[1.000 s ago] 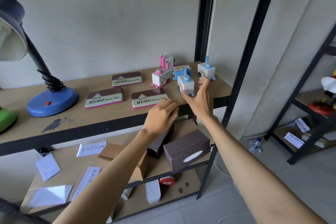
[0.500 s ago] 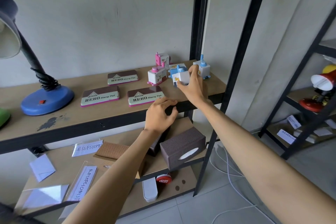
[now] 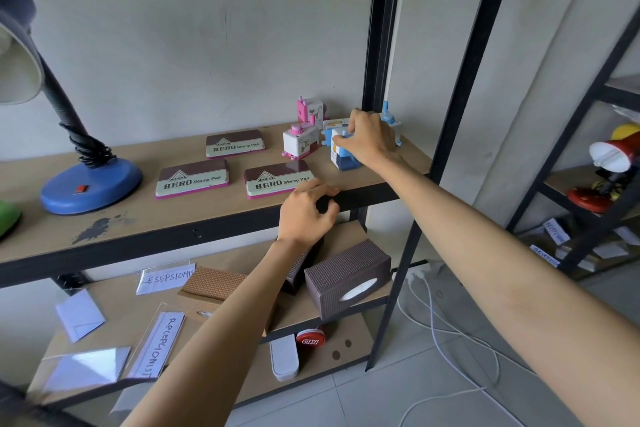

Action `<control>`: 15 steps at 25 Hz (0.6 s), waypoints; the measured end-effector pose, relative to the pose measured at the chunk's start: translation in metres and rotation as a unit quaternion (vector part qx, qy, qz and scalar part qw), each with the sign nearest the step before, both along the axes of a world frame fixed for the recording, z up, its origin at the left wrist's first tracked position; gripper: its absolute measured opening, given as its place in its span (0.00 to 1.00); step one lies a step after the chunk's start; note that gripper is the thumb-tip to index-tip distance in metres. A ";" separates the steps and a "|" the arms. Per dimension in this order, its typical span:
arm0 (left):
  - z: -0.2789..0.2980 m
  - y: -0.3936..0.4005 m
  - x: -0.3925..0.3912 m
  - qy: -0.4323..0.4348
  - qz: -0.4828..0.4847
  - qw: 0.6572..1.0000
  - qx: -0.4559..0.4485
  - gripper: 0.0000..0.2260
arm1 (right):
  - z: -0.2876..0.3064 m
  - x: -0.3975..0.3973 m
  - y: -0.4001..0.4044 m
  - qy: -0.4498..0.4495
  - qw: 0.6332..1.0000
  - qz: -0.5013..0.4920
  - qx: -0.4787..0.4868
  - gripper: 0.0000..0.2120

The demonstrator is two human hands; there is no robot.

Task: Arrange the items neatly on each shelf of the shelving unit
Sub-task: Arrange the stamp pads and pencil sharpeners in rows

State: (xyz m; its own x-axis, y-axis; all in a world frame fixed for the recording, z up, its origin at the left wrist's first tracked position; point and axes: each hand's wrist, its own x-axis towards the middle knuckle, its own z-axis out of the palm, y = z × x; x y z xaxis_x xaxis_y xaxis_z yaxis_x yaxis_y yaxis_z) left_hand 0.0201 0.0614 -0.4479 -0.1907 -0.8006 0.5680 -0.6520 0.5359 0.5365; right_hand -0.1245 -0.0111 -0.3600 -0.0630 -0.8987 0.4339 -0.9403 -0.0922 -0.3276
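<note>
You see a matt, stained wooden shelf board [image 3: 145,218] on a black painted metal frame [image 3: 382,28]. Your glossy rectangular stamp-pad tins [image 3: 192,178] shine beside small smooth plastic sharpeners [image 3: 299,142].

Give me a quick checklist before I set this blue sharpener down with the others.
1. Right hand grips the blue sharpener: ok.
2. Sharpener upright: ok.
3. Its base resting on the top shelf: cannot tell.
4. Clear of the pink sharpener: ok.
5. Stamp pads out of the way: ok.
6. Left hand holds nothing, at the shelf's front edge: ok.
</note>
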 end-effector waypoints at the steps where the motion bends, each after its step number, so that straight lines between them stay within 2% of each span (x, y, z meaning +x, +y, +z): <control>1: 0.000 0.000 0.000 -0.002 0.001 1.000 0.002 0.15 | 0.000 0.001 0.000 0.007 1.000 -0.002 -0.001 0.19; 6: 0.000 0.000 0.000 -0.005 0.001 1.000 -0.003 0.14 | -0.002 0.004 0.002 0.017 1.000 -0.003 -0.007 0.22; 12: -0.004 0.000 0.000 -0.007 0.002 1.000 -0.014 0.17 | -0.002 0.003 0.004 0.030 0.999 0.005 -0.010 0.23; 15: -0.003 0.000 0.000 -0.007 0.007 1.000 0.004 0.15 | -0.003 0.001 0.005 0.029 0.999 0.013 -0.013 0.24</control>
